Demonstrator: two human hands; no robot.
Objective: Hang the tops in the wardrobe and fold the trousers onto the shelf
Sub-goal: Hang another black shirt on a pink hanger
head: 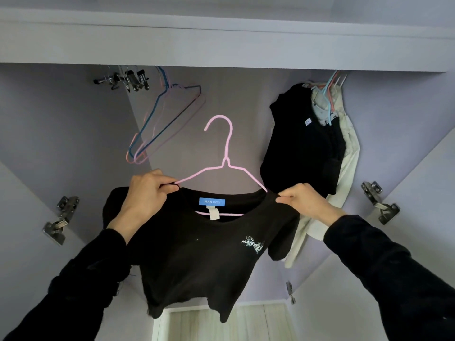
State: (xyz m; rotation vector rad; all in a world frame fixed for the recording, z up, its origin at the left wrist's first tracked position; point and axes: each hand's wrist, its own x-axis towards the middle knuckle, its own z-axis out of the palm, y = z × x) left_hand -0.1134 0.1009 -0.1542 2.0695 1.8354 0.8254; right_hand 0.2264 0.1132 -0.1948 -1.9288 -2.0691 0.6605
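A black T-shirt [197, 252] with a blue neck label and a small white chest print hangs in front of me on a pink wire hanger [222, 153]. The hanger's arms sit inside the neck opening and its hook points up, free of the rail. My left hand [145, 193] pinches the left shoulder of the shirt at the collar. My right hand [305, 201] pinches the right shoulder where the hanger arm enters the fabric. Both hands hold the shirt up inside the open wardrobe.
Empty blue and pink wire hangers [162, 121] and metal clip hangers [128, 78] hang at the upper left. A black top [302, 143] and pale garments [349, 153] hang at the right. Door hinges [60, 219] [380, 201] flank the opening. A pale floor panel [246, 321] shows below.
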